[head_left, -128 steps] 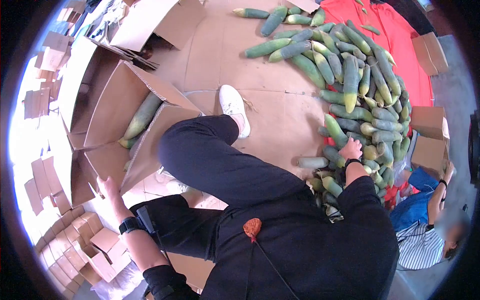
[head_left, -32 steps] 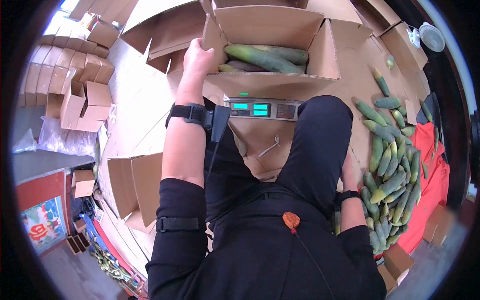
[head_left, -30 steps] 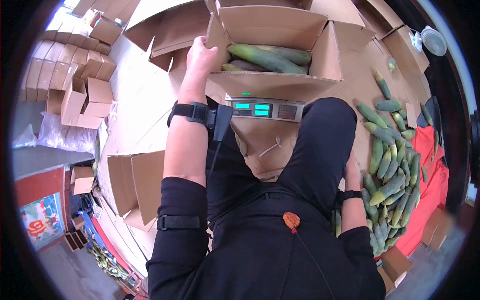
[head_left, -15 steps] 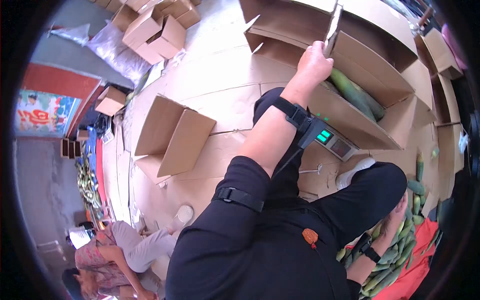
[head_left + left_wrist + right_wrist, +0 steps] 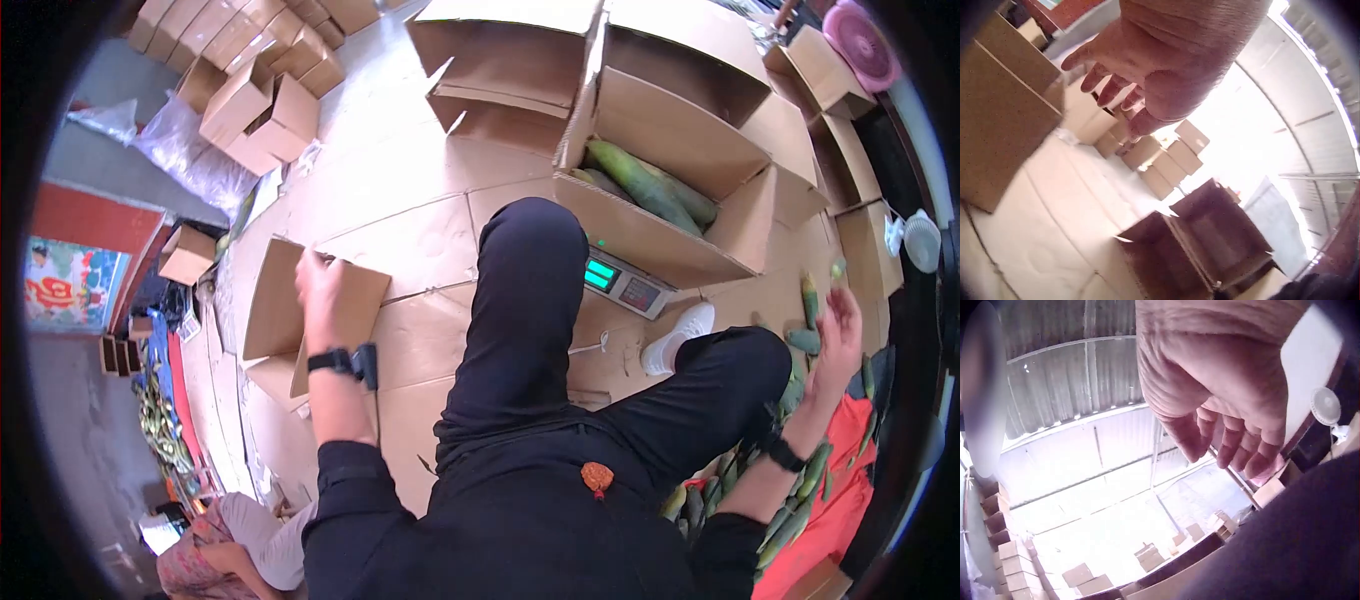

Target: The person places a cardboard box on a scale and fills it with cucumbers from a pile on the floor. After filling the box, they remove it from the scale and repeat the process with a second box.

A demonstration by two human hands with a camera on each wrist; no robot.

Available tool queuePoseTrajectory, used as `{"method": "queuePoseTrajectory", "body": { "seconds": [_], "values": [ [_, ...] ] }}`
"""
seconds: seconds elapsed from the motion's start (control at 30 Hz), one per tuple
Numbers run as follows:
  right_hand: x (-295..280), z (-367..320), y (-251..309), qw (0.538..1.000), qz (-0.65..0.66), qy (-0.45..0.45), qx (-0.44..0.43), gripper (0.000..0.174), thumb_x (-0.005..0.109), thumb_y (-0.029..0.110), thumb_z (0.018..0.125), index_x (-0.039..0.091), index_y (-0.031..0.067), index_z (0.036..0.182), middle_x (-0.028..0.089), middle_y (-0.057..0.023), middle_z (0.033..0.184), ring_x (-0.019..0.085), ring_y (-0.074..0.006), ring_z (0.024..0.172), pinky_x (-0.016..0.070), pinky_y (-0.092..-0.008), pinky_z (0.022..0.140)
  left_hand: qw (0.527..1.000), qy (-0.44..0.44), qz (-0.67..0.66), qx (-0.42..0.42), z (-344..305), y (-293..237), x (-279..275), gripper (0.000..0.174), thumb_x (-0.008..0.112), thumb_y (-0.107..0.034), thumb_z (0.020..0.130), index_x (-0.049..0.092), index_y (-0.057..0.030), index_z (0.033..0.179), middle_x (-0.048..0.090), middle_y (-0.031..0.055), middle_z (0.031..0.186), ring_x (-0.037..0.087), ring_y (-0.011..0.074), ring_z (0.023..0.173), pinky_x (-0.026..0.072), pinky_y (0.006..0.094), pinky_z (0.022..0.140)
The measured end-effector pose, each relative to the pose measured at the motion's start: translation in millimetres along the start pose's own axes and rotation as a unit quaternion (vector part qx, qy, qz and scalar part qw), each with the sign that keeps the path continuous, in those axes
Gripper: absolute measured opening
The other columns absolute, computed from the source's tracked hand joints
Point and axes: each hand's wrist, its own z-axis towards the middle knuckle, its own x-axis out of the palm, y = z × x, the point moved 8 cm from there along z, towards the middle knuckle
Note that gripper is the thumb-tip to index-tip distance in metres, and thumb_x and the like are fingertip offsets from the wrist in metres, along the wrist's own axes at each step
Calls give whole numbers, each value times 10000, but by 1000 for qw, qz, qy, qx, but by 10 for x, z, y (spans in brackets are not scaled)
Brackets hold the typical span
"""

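In the head view my left hand is at a small carton standing on the floor, overlapping its top edge. The left wrist view shows that hand with fingers loosely extended and nothing in them, the carton beside its fingertips. My right hand is raised beyond my right knee, fingers loosely bent and holding nothing. Long green radishes lie in a larger open carton, on a weighing scale with lit green displays. A pile of radishes lies below the right hand.
Red cloth lies under the radish pile. More open cartons stand behind the filled one. Stacked boxes and plastic wrap are at the far left. Another person sits at lower left. A white fan stands at right.
My left hand has let go of the filled carton's edge and moved left to the small carton. My right hand has risen from beside the right knee. The head view has shifted.
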Motion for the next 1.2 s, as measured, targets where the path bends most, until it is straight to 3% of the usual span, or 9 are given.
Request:
{"method": "queuePoseTrajectory", "body": {
  "seconds": [0.07, 0.27, 0.37, 0.47, 0.73, 0.83, 0.93, 1.13, 1.2],
  "values": [
    [267, 105, 222, 999, -39, 15, -10, 390, 520, 47, 825, 443, -30, 1200, 502, -122, 1174, 466, -202, 1113, 353, -310, 942, 993, -94, 50, -53, -75, 625, -69, 687, 674, -336, 676, 385, -189, 1282, 469, 104, 1249, 456, 302, 1141, 397, 454, 917],
    [907, 459, 28, 986, -135, 64, -77, 493, 590, 98, 745, 441, 39, 1211, 495, -146, 1167, 478, -234, 1069, 383, -348, 913, 985, -34, 103, -137, -213, 1981, 237, 757, 705, -311, 632, 377, -107, 1283, 478, 169, 1225, 454, 329, 1134, 391, 440, 936],
    [1006, 516, -266, 983, -173, 48, -25, 562, 612, 121, 731, 395, 50, 1245, 468, -160, 1188, 468, -252, 1068, 397, -359, 897, 994, 24, 62, -87, -136, 2562, 612, 519, 637, -172, 646, 513, -26, 1128, 587, 216, 1030, 550, 360, 982, 440, 400, 832],
    [1052, 553, -345, 978, -197, 63, 6, 607, 615, 152, 745, 350, 50, 1282, 446, -180, 1214, 466, -254, 1096, 393, -345, 903, 993, -20, 105, -40, -404, 2256, 534, 269, 624, -169, 673, 631, -5, 887, 611, 233, 859, 588, 370, 847, 462, 405, 720],
    [917, 694, -778, 975, -186, 71, 98, 625, 621, 134, 716, 354, 11, 1268, 520, -191, 1090, 551, -240, 934, 467, -331, 773, 989, 92, 113, 35, -447, 1847, 782, 284, 639, -225, 717, 639, -34, 927, 636, 195, 862, 620, 303, 824, 477, 369, 718],
    [976, 744, -1007, 971, -163, 140, 108, 589, 622, 142, 712, 394, -10, 1233, 570, -184, 981, 576, -223, 855, 471, -322, 740, 988, 92, -124, -14, -535, 1625, 805, 347, 652, -150, 721, 581, 87, 964, 640, 152, 876, 612, 230, 796, 478, 334, 708],
    [980, 781, -1003, 960, -232, 145, 55, 554, 621, 156, 710, 429, -28, 1196, 588, -176, 909, 587, -215, 779, 472, -326, 690, 977, 52, -208, -12, -354, 1562, 822, 348, 638, -129, 743, 554, 99, 991, 622, 149, 902, 601, 224, 781, 481, 337, 707],
    [1006, 749, -1034, 948, -236, 180, 115, 542, 620, 163, 707, 440, -38, 1177, 591, -200, 959, 584, -267, 884, 463, -351, 764, 873, 69, -482, -26, -271, 1091, 363, 368, 583, -123, 815, 480, 94, 1093, 578, 169, 1009, 594, 246, 841, 495, 336, 736],
    [995, 775, -970, 938, -309, 157, 28, 538, 622, 161, 706, 443, -41, 1172, 584, -212, 980, 563, -317, 941, 447, -369, 803, 843, 74, -532, -24, -290, 843, 151, 378, 572, -139, 831, 468, 92, 1113, 577, 169, 1016, 596, 249, 847, 496, 347, 749]
  ]
}}
